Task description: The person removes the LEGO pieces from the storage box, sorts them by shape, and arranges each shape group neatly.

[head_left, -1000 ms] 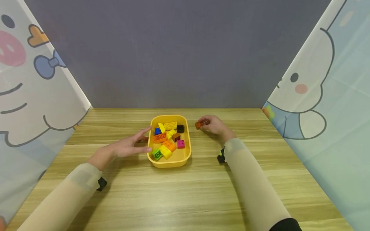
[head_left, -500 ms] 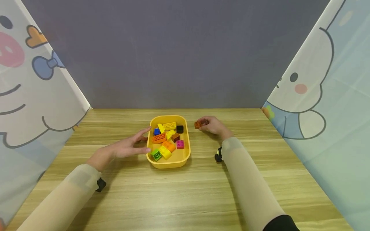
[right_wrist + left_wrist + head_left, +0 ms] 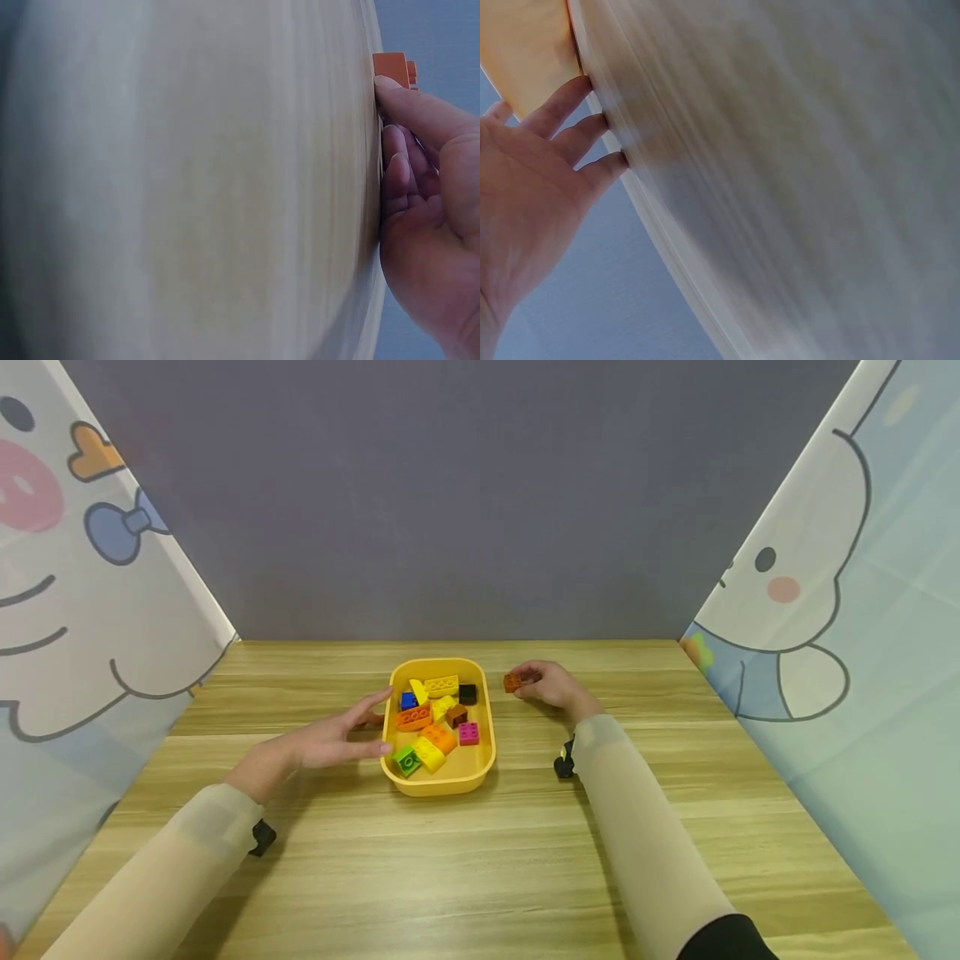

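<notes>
Head view, orange brick (image 3: pixel 512 682), in right grip (image 3: pixel 552 684)

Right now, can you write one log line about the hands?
left hand: at yellow bin | right hand: pinching orange-brown brick | inside bin: colorful bricks

Orange-brown toy building brick (image 3: pixel 513 683), studs up, pinched by the right hand (image 3: pixel 553 683), just beside a yellow rounded-rectangular tray (image 3: pixel 471 767), loose multicoloured bricks (image 3: pixel 438 739) inside

Wood-grain counter (image 3: pixel 450 910) w/ soft glare (image 3: pixel 427 852) toward front. Plain dk grey wall (image 3: pixel 465 502) behind. L side: pale panel (image 3: pixel 45 810), pink-snouted cartoon (image 3: pixel 97 618). R side: lt-blue panel (image 3: pixel 900 718), white cartoon figure (image 3: pixel 810 518).
</notes>
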A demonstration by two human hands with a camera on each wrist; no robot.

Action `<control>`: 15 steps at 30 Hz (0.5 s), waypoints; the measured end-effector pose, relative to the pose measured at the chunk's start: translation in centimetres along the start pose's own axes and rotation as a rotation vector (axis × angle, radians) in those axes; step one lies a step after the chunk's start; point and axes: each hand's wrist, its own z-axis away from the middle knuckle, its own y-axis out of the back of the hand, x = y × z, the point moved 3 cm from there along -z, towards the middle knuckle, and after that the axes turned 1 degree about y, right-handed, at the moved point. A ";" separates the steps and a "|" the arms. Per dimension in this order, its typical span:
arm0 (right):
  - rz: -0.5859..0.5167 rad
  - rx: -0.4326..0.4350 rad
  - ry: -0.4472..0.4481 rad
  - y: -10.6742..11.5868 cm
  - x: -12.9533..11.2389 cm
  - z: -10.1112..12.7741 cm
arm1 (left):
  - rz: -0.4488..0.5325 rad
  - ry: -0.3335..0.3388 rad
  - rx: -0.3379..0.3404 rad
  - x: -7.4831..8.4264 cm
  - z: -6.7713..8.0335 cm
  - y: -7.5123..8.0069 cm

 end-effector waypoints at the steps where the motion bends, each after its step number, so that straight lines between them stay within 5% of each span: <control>1: 0.006 -0.001 0.000 0.0 0.0 0.0 | 0.000 0.001 -0.002 0.0 0.0 0.0; 15: -0.038 -0.017 -0.010 0.0 -0.1 0.1 | -0.044 0.011 0.006 0.3 0.2 0.1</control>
